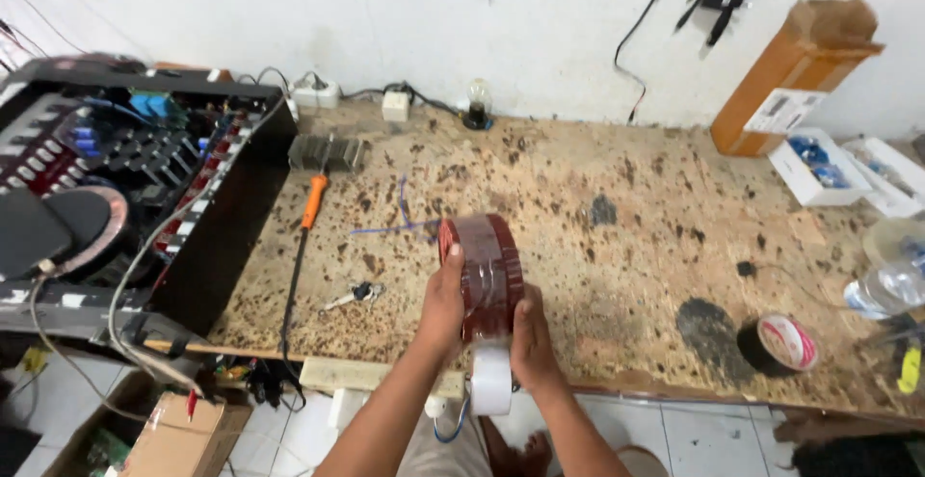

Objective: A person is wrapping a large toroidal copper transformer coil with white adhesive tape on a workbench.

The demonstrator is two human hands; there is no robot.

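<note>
Hands first, in the head view: your left hand [442, 305] and right hand [531, 342] clamp a dark red toroidal coil [485, 272] between them, held on edge over the near edge of the workbench [597, 246]. Your left thumb lies up along the coil's left rim with the fingers wrapped behind; your right fingers are pressed together against its lower right side. A roll of white tape [490, 381] hangs just below the coil, between your wrists, out past the bench edge.

At nine o'clock from the coil, a small bunch of keys [355, 295] lies near, and an orange-handled soldering iron [310, 205] runs toward ten o'clock. An open amplifier chassis [125, 169] fills the bench's left end.

Bare tabletop spreads from twelve to three o'clock. At four o'clock, a roll of black tape [782, 342] sits near the front edge. A plastic bottle [886, 289] lies at the right edge, with a cardboard box [785, 77] leaning on the wall at two o'clock.
</note>
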